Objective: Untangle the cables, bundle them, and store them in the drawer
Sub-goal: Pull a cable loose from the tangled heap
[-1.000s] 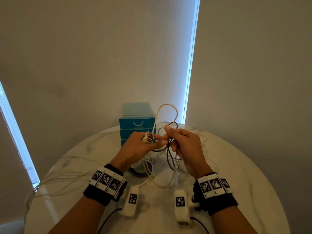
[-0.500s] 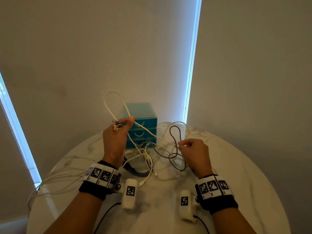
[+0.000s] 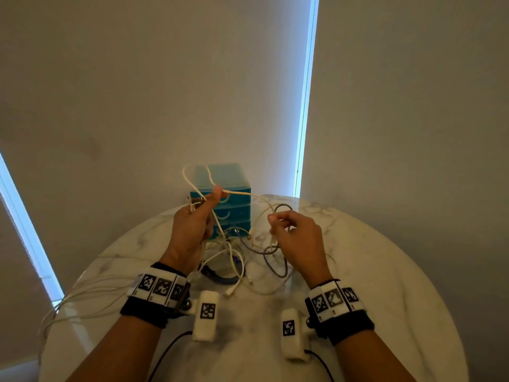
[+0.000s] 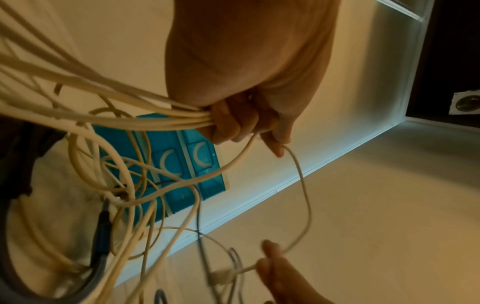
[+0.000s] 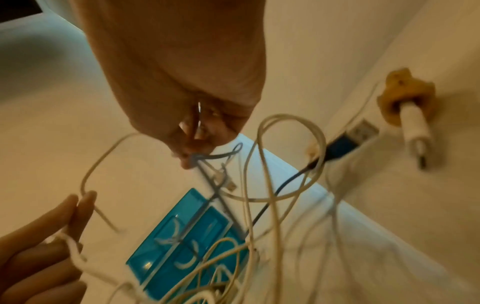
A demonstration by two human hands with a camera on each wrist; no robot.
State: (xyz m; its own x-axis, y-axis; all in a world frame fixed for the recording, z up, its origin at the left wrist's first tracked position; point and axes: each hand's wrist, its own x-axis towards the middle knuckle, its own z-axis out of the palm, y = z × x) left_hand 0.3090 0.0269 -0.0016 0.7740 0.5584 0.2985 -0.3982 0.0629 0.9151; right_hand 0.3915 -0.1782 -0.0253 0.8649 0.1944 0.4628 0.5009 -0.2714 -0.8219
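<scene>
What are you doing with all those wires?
A person is pulling apart a messy pile of cables on a round marble table. Their left hand grips a bunch of white cable held up above the table. Their right hand pinches a thin strand of the tangle. The blue drawer unit behind has its drawers shut, so nothing is put away yet.

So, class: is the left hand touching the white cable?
Touching. The left wrist view shows the left hand with fingers curled round the white cable strands.
</scene>
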